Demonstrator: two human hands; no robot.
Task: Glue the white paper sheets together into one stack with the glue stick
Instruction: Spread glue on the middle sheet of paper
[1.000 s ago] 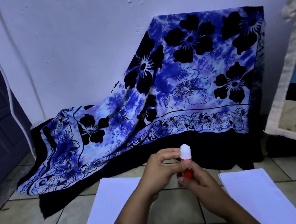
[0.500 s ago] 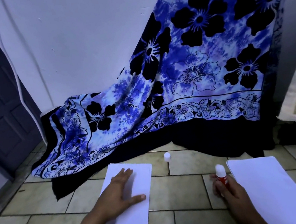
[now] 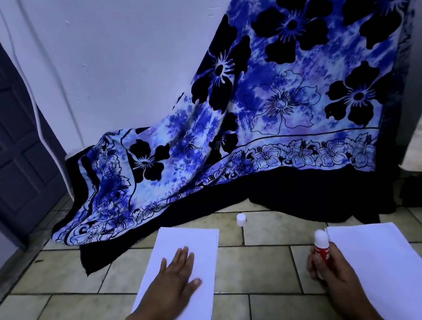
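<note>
While left hand (image 3: 174,282) presses a sheet (image 3: 190,243) flat, right hand (image 3: 333,274) grips the glue stick (image 3: 323,249), label unreadable.

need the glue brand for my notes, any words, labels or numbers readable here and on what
No text can be read in this view.
glue stick in the right hand: red label, any print too small and blurred to read.
left sheet and right stack: blank.
white cap: no print visible.
floral cloth: pattern only, no words.

Left hand (image 3: 178,282) flat; right hand (image 3: 331,272) grips glue stick (image 3: 323,246)
</note>
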